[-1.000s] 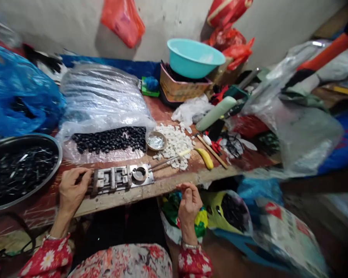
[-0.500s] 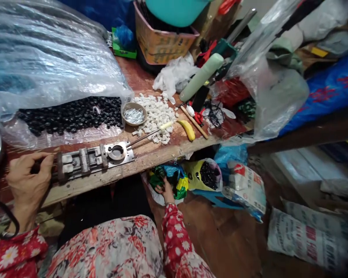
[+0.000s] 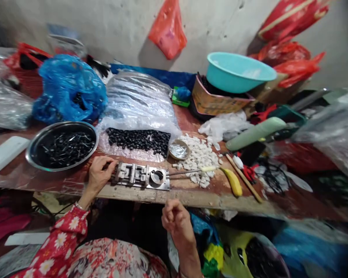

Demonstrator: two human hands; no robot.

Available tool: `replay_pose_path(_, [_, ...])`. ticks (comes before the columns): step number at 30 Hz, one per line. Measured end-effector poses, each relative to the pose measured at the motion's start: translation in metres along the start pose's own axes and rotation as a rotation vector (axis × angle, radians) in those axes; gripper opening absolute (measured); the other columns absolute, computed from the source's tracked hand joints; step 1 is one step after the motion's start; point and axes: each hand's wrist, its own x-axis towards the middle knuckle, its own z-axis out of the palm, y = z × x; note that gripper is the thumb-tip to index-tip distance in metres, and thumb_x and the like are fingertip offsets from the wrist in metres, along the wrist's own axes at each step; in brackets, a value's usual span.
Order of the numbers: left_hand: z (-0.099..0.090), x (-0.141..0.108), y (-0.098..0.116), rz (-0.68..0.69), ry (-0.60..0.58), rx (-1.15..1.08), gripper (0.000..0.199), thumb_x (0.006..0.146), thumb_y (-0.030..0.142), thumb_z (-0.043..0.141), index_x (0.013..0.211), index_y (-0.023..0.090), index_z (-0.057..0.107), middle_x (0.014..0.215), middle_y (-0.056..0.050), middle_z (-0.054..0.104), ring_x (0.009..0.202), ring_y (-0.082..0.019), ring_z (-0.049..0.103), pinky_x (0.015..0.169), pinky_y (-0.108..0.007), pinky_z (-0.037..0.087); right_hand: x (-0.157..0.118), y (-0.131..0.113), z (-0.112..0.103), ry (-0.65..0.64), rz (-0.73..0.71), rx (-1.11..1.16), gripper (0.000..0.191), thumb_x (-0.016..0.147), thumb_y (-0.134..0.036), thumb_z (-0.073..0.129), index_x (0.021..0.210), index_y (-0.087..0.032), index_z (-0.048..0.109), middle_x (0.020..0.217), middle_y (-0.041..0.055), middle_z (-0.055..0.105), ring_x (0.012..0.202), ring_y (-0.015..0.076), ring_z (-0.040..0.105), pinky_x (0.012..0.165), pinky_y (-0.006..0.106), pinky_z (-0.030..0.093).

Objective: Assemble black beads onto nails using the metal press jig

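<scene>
My left hand [image 3: 101, 173] is closed round the left end of a metal jig [image 3: 133, 174] lying along the table's front edge. A ring-shaped seat [image 3: 157, 177] is at the jig's right end, and a thin rod with a pale yellow handle [image 3: 207, 169] points away from it. My right hand [image 3: 176, 220] is raised before the table edge, its fingers curled together; what they hold, if anything, is too small to make out. Behind the jig stands a small bowl of metal pins [image 3: 179, 150], beside white plastic pieces [image 3: 201, 156] and a heap of shiny black pieces [image 3: 139, 141].
A steel basin [image 3: 31, 158] of black parts and pins sits at left. Right lie a banana [image 3: 233, 182], a wooden-handled hammer [image 3: 246, 179] and a green bottle [image 3: 255, 133]. Open bags, one a yellow bag [image 3: 234, 243], stand below the edge. A turquoise basin [image 3: 237, 71] tops a crate.
My right hand has come up out of the bag below the table, towards the jig, with its fingers now curled. The view has swung left and up. My left hand stays at the jig.
</scene>
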Motion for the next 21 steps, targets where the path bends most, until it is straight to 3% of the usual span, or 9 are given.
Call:
replay_pose_path(4, [0.002,-0.003,-0.007,0.032,0.038,-0.039,0.018,0.1,0.035,0.064,0.092,0.021,0.071,0.093,-0.004,0.073,0.09,-0.02,0.062,0.085,-0.034,0.048,0.011,0.013,0.009,-0.141,-0.002,-0.234,0.057,0.087,-0.069,0.075,0.121,-0.024,0.068,0.095,0.0035,0.058,0.076,0.0149,0.059,0.062,0.027,0.054])
replay_pose_path(9, [0.007,-0.005,-0.013,0.024,0.011,-0.074,0.016,0.1,0.035,0.065,0.095,0.022,0.072,0.095,-0.004,0.072,0.093,-0.021,0.063,0.088,-0.034,0.048,0.013,-0.009,0.0,-0.146,-0.073,-0.328,0.059,0.087,-0.065,0.077,0.133,-0.029,0.067,0.132,0.0117,0.057,0.111,0.0282,0.064,0.09,0.045,0.062])
replay_pose_path(15, [0.006,-0.007,-0.011,-0.013,0.005,-0.109,0.016,0.101,0.035,0.064,0.096,0.021,0.071,0.094,-0.004,0.072,0.094,-0.02,0.064,0.088,-0.034,0.049,0.023,-0.047,-0.023,0.194,-0.247,-0.171,0.074,0.075,-0.075,0.081,0.135,-0.036,0.065,0.142,0.0101,0.06,0.13,0.0362,0.058,0.101,0.063,0.057])
replay_pose_path(18, [0.007,-0.008,-0.011,-0.013,0.011,-0.118,0.016,0.101,0.035,0.064,0.096,0.021,0.07,0.094,-0.004,0.072,0.094,-0.021,0.064,0.089,-0.035,0.049,0.027,-0.068,-0.019,0.344,-0.336,-0.061,0.072,0.078,-0.082,0.072,0.131,-0.034,0.068,0.139,0.0094,0.062,0.13,0.0375,0.057,0.103,0.071,0.051])
replay_pose_path(21, [0.006,-0.008,-0.011,-0.02,0.015,-0.123,0.016,0.101,0.035,0.063,0.096,0.021,0.07,0.093,-0.004,0.072,0.093,-0.021,0.064,0.088,-0.035,0.049,0.028,-0.076,-0.01,0.41,-0.327,0.002,0.067,0.082,-0.082,0.068,0.125,-0.031,0.071,0.137,0.009,0.063,0.127,0.0354,0.059,0.101,0.069,0.053])
